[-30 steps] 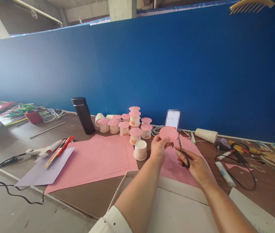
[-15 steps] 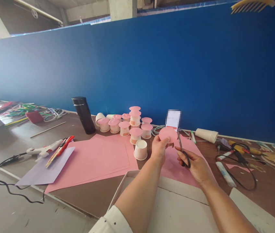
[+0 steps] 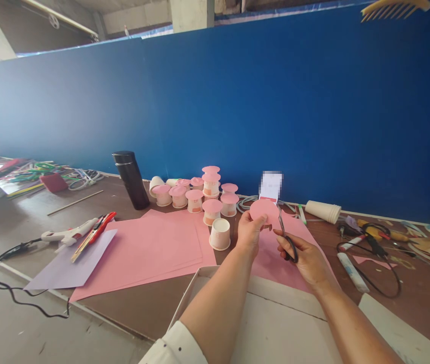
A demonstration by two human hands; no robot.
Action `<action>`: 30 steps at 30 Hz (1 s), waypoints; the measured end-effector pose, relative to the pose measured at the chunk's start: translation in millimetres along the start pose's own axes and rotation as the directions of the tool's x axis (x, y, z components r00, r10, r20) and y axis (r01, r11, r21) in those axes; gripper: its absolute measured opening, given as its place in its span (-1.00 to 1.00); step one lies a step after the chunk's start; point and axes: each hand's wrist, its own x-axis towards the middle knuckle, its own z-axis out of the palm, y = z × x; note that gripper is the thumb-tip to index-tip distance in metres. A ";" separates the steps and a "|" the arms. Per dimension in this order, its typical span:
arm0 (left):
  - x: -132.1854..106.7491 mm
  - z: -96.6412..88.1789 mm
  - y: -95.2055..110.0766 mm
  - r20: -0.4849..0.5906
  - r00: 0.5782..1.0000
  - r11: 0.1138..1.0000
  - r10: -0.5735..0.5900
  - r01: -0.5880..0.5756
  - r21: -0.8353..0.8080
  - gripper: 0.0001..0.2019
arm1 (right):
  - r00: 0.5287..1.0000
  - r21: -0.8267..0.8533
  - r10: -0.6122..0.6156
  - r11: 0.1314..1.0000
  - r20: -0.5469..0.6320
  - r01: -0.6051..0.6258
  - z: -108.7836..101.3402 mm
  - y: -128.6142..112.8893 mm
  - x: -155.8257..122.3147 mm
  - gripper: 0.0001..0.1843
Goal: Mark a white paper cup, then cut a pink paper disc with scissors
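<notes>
Between thumb and fingers, my left hand (image 3: 250, 231) pinches a round piece of pink paper (image 3: 263, 210). My right hand (image 3: 304, 255) is closed around the black handles of a pair of scissors (image 3: 284, 226), whose blades point up along the right edge of the pink round. Pink paper sheets (image 3: 154, 242) lie on the table under and left of my hands. An upside-down white paper cup (image 3: 220, 234) stands just left of my left hand. Behind it are several cups topped with pink paper discs (image 3: 212, 206), some stacked.
A black flask (image 3: 131, 180) stands at back left. A glue gun (image 3: 71, 233) and a red utility knife (image 3: 94, 235) rest near purple paper (image 3: 86, 268). At right lie nested paper cups (image 3: 323, 211), a white tube (image 3: 352, 273) and black cable. An open box (image 3: 287, 323) is below my forearms.
The pink round and my left hand have shifted very slightly to the right, against the scissor blades. My right hand has hardly moved.
</notes>
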 end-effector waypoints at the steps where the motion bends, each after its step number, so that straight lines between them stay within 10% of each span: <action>1: 0.0 0.0 -0.1 -0.002 1.000 1.000 0.000 0.000 0.003 -0.67 | 1.000 0.000 -0.001 1.000 -0.002 0.001 0.1 0.0 -0.1 -0.32; 30: 2.1 -1.5 -1.8 0.038 0.999 1.000 0.021 -0.021 0.006 -0.69 | 0.999 0.043 0.045 0.998 -0.017 -0.044 1.3 -7.7 -2.4 -0.35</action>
